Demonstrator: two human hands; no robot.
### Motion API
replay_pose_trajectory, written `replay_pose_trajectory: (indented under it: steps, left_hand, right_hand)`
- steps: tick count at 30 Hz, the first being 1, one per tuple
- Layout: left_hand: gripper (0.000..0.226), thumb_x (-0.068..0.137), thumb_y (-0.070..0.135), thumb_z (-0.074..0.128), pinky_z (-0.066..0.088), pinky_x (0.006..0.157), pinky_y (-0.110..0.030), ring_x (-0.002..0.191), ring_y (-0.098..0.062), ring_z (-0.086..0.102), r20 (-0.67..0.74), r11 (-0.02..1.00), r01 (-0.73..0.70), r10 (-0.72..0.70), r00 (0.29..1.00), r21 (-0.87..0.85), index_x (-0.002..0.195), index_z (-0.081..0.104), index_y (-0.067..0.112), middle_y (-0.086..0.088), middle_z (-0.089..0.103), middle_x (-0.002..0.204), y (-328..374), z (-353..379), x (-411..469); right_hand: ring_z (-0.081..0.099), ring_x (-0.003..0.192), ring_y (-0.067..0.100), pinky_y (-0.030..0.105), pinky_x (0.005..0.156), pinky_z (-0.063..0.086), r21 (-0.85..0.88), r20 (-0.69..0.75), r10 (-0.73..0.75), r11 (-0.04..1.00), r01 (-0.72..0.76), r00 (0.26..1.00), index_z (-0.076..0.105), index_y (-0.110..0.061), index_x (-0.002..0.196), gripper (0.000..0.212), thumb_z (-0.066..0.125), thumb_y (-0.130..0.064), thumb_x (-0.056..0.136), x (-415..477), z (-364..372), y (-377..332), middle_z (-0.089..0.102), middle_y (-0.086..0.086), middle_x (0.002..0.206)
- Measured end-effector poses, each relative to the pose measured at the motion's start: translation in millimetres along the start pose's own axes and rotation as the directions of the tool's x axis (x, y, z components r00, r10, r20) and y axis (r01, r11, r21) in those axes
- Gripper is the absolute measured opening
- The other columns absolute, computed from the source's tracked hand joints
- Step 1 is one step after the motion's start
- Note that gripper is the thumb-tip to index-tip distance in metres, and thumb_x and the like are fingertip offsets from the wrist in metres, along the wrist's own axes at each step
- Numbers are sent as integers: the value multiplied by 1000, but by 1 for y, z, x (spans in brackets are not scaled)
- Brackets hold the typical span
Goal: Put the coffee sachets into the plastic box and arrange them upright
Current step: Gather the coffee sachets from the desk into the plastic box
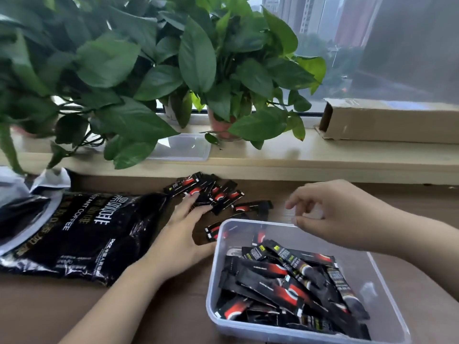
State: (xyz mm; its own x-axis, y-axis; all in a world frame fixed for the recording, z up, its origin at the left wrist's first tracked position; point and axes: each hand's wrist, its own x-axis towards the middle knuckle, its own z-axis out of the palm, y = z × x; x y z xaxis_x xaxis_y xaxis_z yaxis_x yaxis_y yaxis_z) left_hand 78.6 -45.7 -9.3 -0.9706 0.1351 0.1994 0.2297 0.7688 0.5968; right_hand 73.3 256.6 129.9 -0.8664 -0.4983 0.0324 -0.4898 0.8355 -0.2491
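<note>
**Sachets half sorted: left hand on the loose pile, right hand above the box**

Hard to see: the right hand is motion-blurred, fingertips smeared. The plastic box is cut off at the bottom edge of the frame, and its cloudy walls dim whatever lies behind them. The left palm covers part of the loose pile. The print on the sachets is too small to read.

Orientation: the sachets in the box lie flat in a loose heap, none upright. Most of their long axes run diagonally from far-left to near-right. One or two at the far wall look tilted, but this is unclear through the plastic. The loose sachets on the table fan out, mostly slanting near-left to far-right. One lies just outside the box's far-left corner.

Grip: the left hand lies palm down with its fingers straight. The fingertips rest on the near edge of the loose pile and clasp nothing; the thumb is close to the box's left wall. The right hand hovers over the box's far rim, fingers loosely curled and thumb apart, with nothing seen between them. The heap in the box lies below and nearer than it, not touching.

Around: a black instant coffee bag lies flat left of the left hand, on the brown table. A clear lid rests on the windowsill under the potted plants. A cardboard box sits at the far right of the sill.
</note>
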Motion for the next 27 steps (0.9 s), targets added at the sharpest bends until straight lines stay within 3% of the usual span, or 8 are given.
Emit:
replay_pose_trajectory:
  steps: [2,5,9,11,16,18,23,27]
  left_hand:
    - [86,67,84,61,27,123,-47,153,-13,22,-51,996,-76,74,996,-36,131,64,27,9,34,157,-5,10,9]
    - [56,76,61,67,39,116,-49,145,-22,39,-160,985,-172,174,972,28,115,74,21,3,52,146,-13,17,26]
    - [44,77,53,68,42,111,-51,136,-33,50,-190,967,-181,215,958,182,104,79,20,-9,62,137,-17,18,47]
    - [42,76,52,67,40,112,-50,135,-34,50,-194,971,-146,183,964,191,101,79,21,-10,62,136,-18,19,51]
    - [22,73,37,77,39,112,-43,132,-29,52,-218,985,-109,135,966,131,89,79,21,-6,63,133,-19,20,51]
    - [19,72,34,79,42,111,-41,129,-24,55,-227,995,-71,86,970,71,87,77,23,0,62,134,-18,19,49]
    - [24,76,32,80,43,96,-25,123,-8,59,-179,1000,-28,26,984,-7,88,60,34,19,60,132,-16,17,49]
    - [41,76,36,79,48,100,-33,114,-9,63,-188,999,-23,28,982,26,113,61,34,17,67,122,-16,14,49]
  right_hand:
    - [59,91,-1,7,74,40,-40,69,-79,996,82,995,69,-35,111,28,71,-35,84,24,6,15,67,-21,99]
    - [56,102,1,12,87,44,-19,139,-161,986,165,977,66,-34,124,49,77,-30,76,56,20,31,64,-14,119]
    - [29,143,17,30,118,25,-88,320,-153,978,190,935,32,-36,152,98,82,-50,70,88,46,40,31,0,156]
    - [22,148,22,32,119,22,-103,383,-140,976,193,913,22,-39,155,108,81,-59,67,98,60,41,20,1,161]
    - [27,145,23,32,117,26,-78,349,-130,983,167,928,15,-28,157,119,77,-69,64,116,79,36,27,2,158]
    - [33,142,24,32,113,30,-132,297,-107,979,152,949,18,-20,157,114,77,-63,69,123,80,33,34,5,155]
    - [58,97,18,29,84,48,-29,295,-93,994,106,951,61,-17,125,60,79,-48,77,136,79,27,58,-3,107]
    - [57,85,10,20,71,44,48,294,-69,997,57,953,67,-20,109,34,78,-37,81,137,80,30,60,-9,95]
